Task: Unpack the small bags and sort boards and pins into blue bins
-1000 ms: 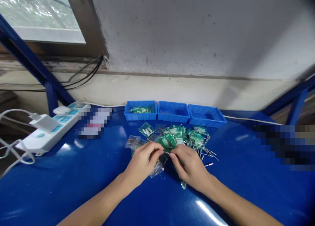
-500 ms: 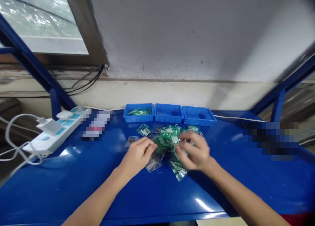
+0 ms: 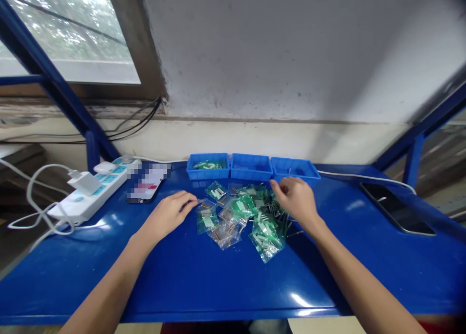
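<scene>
My left hand [image 3: 174,211] is closed in a pinch on the upper left corner of a small clear plastic bag [image 3: 207,218] with green and white parts inside. Over the right side of the pile, just in front of the right blue bin [image 3: 296,179], my right hand [image 3: 296,198] has its fingers curled; what they hold, if anything, is hidden. Between the hands lie several clear bags, including a green one [image 3: 267,238] and one with brownish pins [image 3: 225,234]. Loose thin metal pins [image 3: 293,233] show beside the pile. A small light piece [image 3: 290,171] appears at the right bin.
The left blue bin [image 3: 208,175] holds green-and-white parts; a middle blue bin [image 3: 251,174] adjoins it. A white power strip [image 3: 78,205] with cables and a phone [image 3: 149,183] are at left. Another dark phone [image 3: 396,208] lies at right on the blue table [image 3: 204,285].
My left hand has moved left, with the small bag now showing at its fingertips. My right hand has gone up and slightly right, towards the right bin. The view has shifted slightly.
</scene>
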The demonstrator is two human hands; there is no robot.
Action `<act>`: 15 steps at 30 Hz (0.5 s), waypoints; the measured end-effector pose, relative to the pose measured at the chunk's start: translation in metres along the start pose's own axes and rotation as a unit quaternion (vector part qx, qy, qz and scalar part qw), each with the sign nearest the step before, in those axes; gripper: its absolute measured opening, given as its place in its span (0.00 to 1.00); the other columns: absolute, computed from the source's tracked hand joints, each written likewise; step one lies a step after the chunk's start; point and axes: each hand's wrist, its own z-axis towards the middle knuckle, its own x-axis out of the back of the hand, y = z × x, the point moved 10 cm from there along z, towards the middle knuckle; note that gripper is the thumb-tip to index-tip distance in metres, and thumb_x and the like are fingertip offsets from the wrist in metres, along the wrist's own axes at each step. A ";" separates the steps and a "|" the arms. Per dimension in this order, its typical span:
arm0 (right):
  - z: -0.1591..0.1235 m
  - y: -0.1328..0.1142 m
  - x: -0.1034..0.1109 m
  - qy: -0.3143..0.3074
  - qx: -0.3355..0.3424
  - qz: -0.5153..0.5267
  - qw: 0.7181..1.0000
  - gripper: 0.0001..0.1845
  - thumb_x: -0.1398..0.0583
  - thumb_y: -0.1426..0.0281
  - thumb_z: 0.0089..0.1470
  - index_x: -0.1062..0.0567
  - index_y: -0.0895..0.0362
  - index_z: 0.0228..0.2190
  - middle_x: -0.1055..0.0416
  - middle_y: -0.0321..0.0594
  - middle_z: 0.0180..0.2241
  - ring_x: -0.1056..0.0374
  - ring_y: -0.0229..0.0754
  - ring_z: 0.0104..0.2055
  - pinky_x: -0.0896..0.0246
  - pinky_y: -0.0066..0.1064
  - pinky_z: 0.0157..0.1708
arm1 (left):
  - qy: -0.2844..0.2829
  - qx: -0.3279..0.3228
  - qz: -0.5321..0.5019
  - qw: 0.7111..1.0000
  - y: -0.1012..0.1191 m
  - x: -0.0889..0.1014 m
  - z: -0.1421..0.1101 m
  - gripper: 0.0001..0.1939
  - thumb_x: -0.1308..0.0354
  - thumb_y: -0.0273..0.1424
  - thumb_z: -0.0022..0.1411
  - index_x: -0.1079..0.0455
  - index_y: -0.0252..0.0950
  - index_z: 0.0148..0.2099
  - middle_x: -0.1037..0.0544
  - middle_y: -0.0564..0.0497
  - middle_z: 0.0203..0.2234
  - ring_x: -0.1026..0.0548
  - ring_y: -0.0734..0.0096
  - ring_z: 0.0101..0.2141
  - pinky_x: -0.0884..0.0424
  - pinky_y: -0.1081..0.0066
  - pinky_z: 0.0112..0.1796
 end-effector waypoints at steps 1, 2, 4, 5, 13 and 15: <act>-0.002 -0.016 -0.005 -0.023 0.008 0.054 0.998 0.24 0.50 0.58 0.58 0.35 0.56 0.16 0.36 0.38 0.18 0.41 0.39 0.24 0.54 0.30 0.26 | 0.039 0.001 -0.001 0.999 0.006 0.009 0.003 0.12 0.54 0.35 0.66 0.29 0.39 0.39 0.24 0.49 0.34 0.25 0.67 0.34 0.31 0.71 0.37; -0.004 -0.030 -0.012 -0.052 0.001 0.112 0.992 0.24 0.50 0.57 0.59 0.35 0.56 0.17 0.36 0.37 0.18 0.42 0.38 0.23 0.54 0.29 0.25 | 0.086 -0.004 0.002 0.996 0.014 0.019 0.006 0.12 0.53 0.34 0.66 0.29 0.38 0.38 0.25 0.49 0.33 0.26 0.68 0.33 0.31 0.71 0.36; -0.010 -0.054 -0.030 -0.134 -0.044 0.234 0.962 0.26 0.52 0.53 0.59 0.35 0.56 0.18 0.38 0.34 0.16 0.44 0.35 0.20 0.56 0.28 0.23 | 0.178 -0.037 0.017 0.983 0.038 0.033 0.008 0.10 0.50 0.33 0.65 0.28 0.36 0.38 0.26 0.49 0.33 0.26 0.70 0.32 0.31 0.72 0.33; -0.015 -0.068 -0.040 -0.184 -0.059 0.298 0.935 0.27 0.52 0.51 0.58 0.34 0.56 0.18 0.38 0.34 0.16 0.44 0.35 0.19 0.55 0.28 0.22 | 0.210 -0.066 0.027 0.975 0.052 0.035 0.009 0.09 0.48 0.32 0.64 0.28 0.36 0.38 0.27 0.49 0.32 0.27 0.71 0.31 0.31 0.73 0.32; -0.039 -0.066 -0.064 -0.221 -0.259 0.628 0.700 0.08 0.41 0.66 0.47 0.33 0.57 0.22 0.38 0.30 0.16 0.46 0.30 0.16 0.57 0.24 0.17 | 0.188 -0.224 -0.016 0.956 0.134 0.016 0.003 0.08 0.47 0.24 0.63 0.28 0.38 0.41 0.27 0.48 0.41 0.27 0.73 0.32 0.28 0.72 0.33; -0.036 -0.052 -0.061 -0.184 -0.259 0.623 0.715 0.07 0.40 0.67 0.45 0.32 0.58 0.22 0.39 0.29 0.16 0.46 0.30 0.17 0.56 0.23 0.18 | 0.184 -0.210 -0.078 0.957 0.144 0.031 -0.013 0.09 0.47 0.25 0.63 0.28 0.41 0.42 0.29 0.48 0.47 0.27 0.72 0.36 0.28 0.70 0.35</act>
